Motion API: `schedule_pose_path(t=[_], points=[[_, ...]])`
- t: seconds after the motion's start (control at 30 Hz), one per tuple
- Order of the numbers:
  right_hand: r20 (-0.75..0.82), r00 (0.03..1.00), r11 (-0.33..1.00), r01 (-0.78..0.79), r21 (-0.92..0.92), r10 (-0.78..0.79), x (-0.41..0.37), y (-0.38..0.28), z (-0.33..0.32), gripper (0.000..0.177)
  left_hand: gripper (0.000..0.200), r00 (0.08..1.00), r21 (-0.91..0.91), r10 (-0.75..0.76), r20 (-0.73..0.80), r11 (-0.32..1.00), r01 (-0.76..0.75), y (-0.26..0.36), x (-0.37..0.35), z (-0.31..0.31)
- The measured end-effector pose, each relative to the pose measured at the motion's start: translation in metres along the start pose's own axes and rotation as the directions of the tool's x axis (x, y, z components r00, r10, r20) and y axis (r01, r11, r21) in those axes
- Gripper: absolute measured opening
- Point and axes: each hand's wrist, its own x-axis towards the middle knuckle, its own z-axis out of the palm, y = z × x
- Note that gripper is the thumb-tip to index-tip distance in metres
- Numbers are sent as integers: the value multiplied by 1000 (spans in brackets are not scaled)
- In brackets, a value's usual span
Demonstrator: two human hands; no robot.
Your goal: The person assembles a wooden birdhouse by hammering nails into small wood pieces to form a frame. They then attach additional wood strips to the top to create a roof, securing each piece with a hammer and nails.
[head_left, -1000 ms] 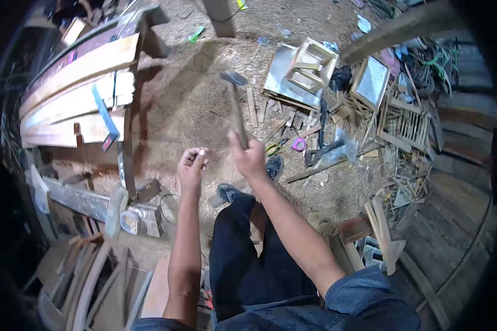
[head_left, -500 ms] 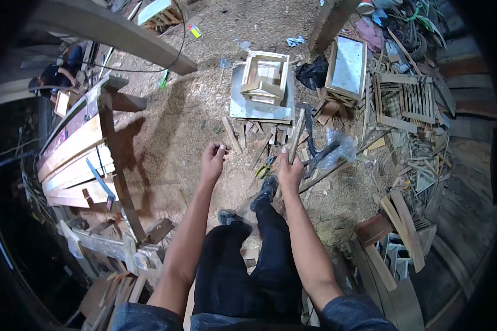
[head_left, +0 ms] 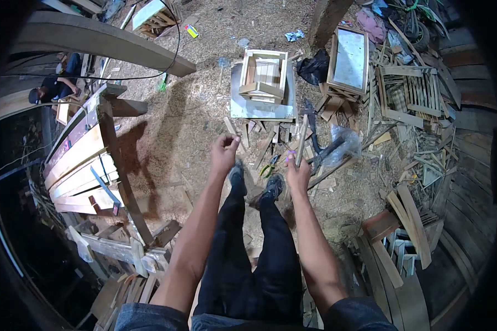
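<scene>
My right hand [head_left: 297,174] is wrapped round a narrow wooden strip [head_left: 302,138], which points up and away from me. My left hand [head_left: 224,154] is raised to the left of it, fingertips pinched together; whatever they hold, if anything, is too small to make out. Beyond both hands, a small wooden frame [head_left: 264,77] with a peaked front rests on a pale board [head_left: 240,107]. Yellow-handled pliers [head_left: 269,165] lie on the floor between my hands. Close by my right hand is a dark long-handled tool [head_left: 327,150], partly beneath clear plastic [head_left: 345,146].
At left stands a workbench [head_left: 85,165] with planks and a blue-bladed square [head_left: 105,185]. A co-worker [head_left: 61,85] crouches behind it. Wooden posts [head_left: 328,22] rise from the shavings-covered floor. A pale-topped box [head_left: 349,58] and slatted frames [head_left: 411,96] stand at right among scrap wood.
My left foot has stepped forward, level with the right. My left hand has shifted up and right, and my right hand slightly down and right, still with the strip.
</scene>
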Motion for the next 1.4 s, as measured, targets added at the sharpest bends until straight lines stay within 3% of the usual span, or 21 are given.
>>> schedule_pose_path(t=[0.13,0.37,0.47,0.57,0.63,0.7,0.73,0.77,0.83,0.87,0.97,1.13,1.3,1.4], points=[[16,1000,997,17,-75,-16,-5,-12,7,31,11,993,-49,-93,67,994,97,-21,-7,-10],[66,997,999,-39,-27,41,7,-31,14,33,10,994,20,-102,49,995,101,-24,18,-21],[60,985,983,-169,74,164,16,-35,24,34,19,980,-80,-176,91,980,184,2,35,-20],[-28,994,993,-104,59,106,27,-21,41,34,21,957,-194,-247,154,942,274,18,53,-19],[-16,986,980,-165,108,168,27,-35,48,34,18,939,-254,-290,185,909,331,33,58,-17],[-11,995,984,-99,151,102,22,-57,53,30,14,876,-467,-373,305,743,479,60,60,-17],[32,989,951,-146,272,143,17,-78,55,24,11,858,-493,-339,385,711,502,69,63,-19],[30,989,952,-147,267,144,12,-99,56,24,11,857,-496,-340,388,707,505,78,65,-21],[91,980,869,-198,453,176,6,-135,61,19,15,837,-703,-306,453,455,547,91,67,-22],[90,981,871,-195,450,173,5,-146,64,19,16,835,-728,-263,483,410,550,95,70,-25],[56,997,851,-68,520,45,2,-181,78,18,17,828,-764,-202,523,320,560,98,77,-34],[84,993,871,29,491,-80,-16,-235,101,19,16,851,-797,-116,513,305,522,126,79,-53],[108,973,895,142,423,-205,-29,-250,129,19,10,879,-844,-84,469,252,474,139,74,-72],[86,962,910,213,357,-259,-38,-254,145,17,13,867,-818,-31,498,316,481,136,71,-84]])
